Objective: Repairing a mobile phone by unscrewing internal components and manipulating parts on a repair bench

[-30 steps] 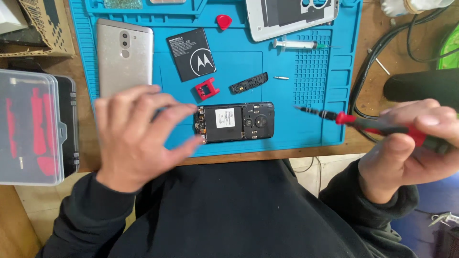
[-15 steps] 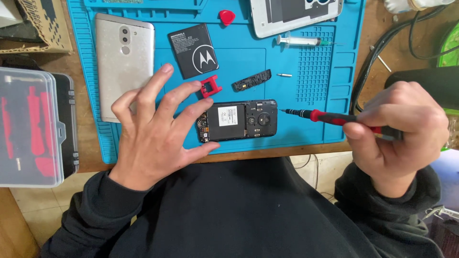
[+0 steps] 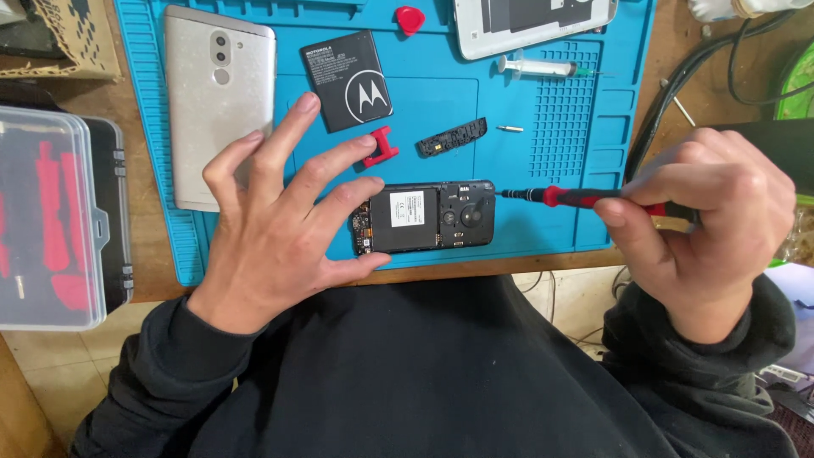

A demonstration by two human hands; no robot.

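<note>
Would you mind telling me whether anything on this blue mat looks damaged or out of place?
Nothing looks broken. The small black phone lies opened, internals bare, its black battery apart above; one tiny loose screw lies alone on the mat.

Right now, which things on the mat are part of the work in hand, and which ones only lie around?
In use:
- opened black phone, steadied by the left hand
- red-handled screwdriver in the right hand, tip at the phone's edge

Lying about:
- silver phone
- black battery
- syringe
- red pick
- clear tool case

My head camera looked straight down, close above my fingers (image 3: 339, 161) and the blue mat (image 3: 585, 127) beyond them.
</note>
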